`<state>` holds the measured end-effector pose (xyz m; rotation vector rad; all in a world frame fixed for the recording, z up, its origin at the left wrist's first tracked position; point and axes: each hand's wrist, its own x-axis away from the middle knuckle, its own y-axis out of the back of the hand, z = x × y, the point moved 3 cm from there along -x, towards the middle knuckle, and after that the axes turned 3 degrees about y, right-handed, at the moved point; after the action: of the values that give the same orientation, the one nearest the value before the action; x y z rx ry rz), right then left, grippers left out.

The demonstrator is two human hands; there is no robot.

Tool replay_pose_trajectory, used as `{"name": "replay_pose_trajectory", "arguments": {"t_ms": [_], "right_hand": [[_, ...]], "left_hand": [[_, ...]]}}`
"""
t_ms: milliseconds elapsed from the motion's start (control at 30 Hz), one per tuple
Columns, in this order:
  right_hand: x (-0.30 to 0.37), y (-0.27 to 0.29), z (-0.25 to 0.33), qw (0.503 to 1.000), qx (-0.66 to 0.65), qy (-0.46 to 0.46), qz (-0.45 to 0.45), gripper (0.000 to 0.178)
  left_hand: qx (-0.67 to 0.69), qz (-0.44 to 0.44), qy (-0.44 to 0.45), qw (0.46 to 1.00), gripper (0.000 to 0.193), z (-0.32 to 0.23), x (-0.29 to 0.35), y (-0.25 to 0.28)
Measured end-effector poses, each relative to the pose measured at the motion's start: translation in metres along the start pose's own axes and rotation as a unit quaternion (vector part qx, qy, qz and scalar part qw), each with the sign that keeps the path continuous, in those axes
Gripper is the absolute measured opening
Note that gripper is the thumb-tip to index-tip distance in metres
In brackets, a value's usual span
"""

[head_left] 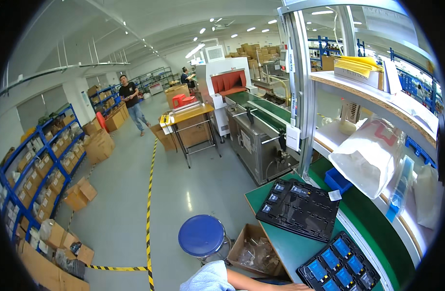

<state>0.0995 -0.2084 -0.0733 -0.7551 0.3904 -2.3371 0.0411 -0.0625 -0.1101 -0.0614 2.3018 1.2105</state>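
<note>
Your left hand (295, 287) is at the edge of the black tray (355, 247) on the green worktop (291, 246); you cannot tell whether its fingers are apart.

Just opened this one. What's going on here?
A person stretches what looks like their left hand to the near edge of a black tray holding flat blue pieces; whether it grips the tray is unclear. The right hand is out of view. Beyond it on the green work surface lies a second black tray, mostly unfilled. A blue stool stands left of the surface, and another person stands in the aisle.
</note>
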Motion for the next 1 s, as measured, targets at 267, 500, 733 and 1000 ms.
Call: {"name": "replay_pose_trajectory", "arguments": {"t_ms": [267, 500, 733, 1000], "right_hand": [[-0.004, 0.010, 0.003, 0.946, 0.299, 0.080, 0.095, 0.019], [-0.003, -0.001, 0.018, 0.904, 0.421, 0.005, 0.071, 0.021], [-0.002, 0.011, 0.028, 0.897, 0.384, 0.200, 0.091, 0.021], [0.003, 0.032, 0.012, 0.939, 0.263, 0.158, 0.156, 0.028]], "left_hand": [[0.212, 0.040, 0.140, 0.966, 0.037, 0.000, -0.014, 0.034], [0.440, 0.074, 0.271, 0.853, 0.017, 0.011, -0.011, 0.029], [0.315, 0.172, 0.186, 0.915, 0.020, 0.012, -0.030, 0.052], [0.344, 0.243, 0.109, 0.900, 0.040, 0.001, -0.052, 0.050]]}}
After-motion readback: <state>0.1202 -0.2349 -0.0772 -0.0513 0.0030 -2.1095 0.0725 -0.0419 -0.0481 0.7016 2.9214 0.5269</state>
